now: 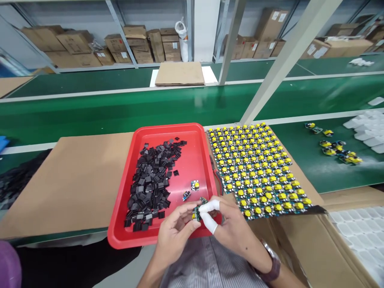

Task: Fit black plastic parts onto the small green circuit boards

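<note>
Over the near right corner of a red tray (189, 160), both my hands meet at one small green circuit board (197, 213) with a yellow part on it. My left hand (177, 230) grips the board from the left between thumb and fingers. White finger covers sit on the thumb and forefinger of my right hand (229, 224), which pinches the board's right side. In the tray lie two more small circuit boards, one with its yellow part upward (195, 185) and one tipped on its side (186, 195). Many black plastic pieces (153, 176) are heaped in the tray's left half.
Right of the tray, rows of yellow-topped circuit boards (255, 168) cover a cardboard sheet. Loose boards (339, 148) and white plastic pieces (369, 128) lie farther right. A slanted white post (276, 60) rises behind the rows. Cardboard (78, 180) lies at left; an open carton (303, 240) stands near right.
</note>
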A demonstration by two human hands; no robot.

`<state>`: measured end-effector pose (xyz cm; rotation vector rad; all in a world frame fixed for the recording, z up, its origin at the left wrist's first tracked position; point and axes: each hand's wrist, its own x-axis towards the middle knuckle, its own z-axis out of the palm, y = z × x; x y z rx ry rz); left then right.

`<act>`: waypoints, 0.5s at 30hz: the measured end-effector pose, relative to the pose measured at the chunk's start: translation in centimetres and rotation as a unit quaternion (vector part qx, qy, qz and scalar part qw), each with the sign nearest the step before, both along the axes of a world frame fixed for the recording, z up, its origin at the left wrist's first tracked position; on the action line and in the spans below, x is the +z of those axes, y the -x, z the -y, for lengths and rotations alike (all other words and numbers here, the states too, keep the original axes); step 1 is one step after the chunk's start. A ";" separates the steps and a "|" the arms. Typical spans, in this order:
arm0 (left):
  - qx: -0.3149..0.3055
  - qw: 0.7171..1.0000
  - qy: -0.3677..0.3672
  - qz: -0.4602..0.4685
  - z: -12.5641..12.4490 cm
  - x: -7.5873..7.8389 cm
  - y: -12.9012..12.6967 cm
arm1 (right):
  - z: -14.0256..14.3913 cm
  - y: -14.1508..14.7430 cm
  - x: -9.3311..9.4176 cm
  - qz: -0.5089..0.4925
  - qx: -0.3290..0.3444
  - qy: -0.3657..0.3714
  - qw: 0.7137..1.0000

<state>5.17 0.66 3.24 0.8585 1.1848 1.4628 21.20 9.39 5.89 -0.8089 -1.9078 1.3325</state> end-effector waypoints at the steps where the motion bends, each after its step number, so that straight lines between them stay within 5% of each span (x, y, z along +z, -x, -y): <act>1: 0.001 1.000 -0.002 0.000 0.0 -0.1 0.0 | 0.0 0.0 0.1 0.011 -0.001 0.000 1.000; 8: 0.014 0.999 0.030 -0.034 0.1 -0.4 -0.1 | -0.7 -0.3 -0.1 0.052 0.039 -0.041 0.997; 15: 0.014 0.990 -0.001 -0.142 0.2 -1.4 0.1 | -0.3 -0.5 -1.6 0.018 0.007 0.016 1.000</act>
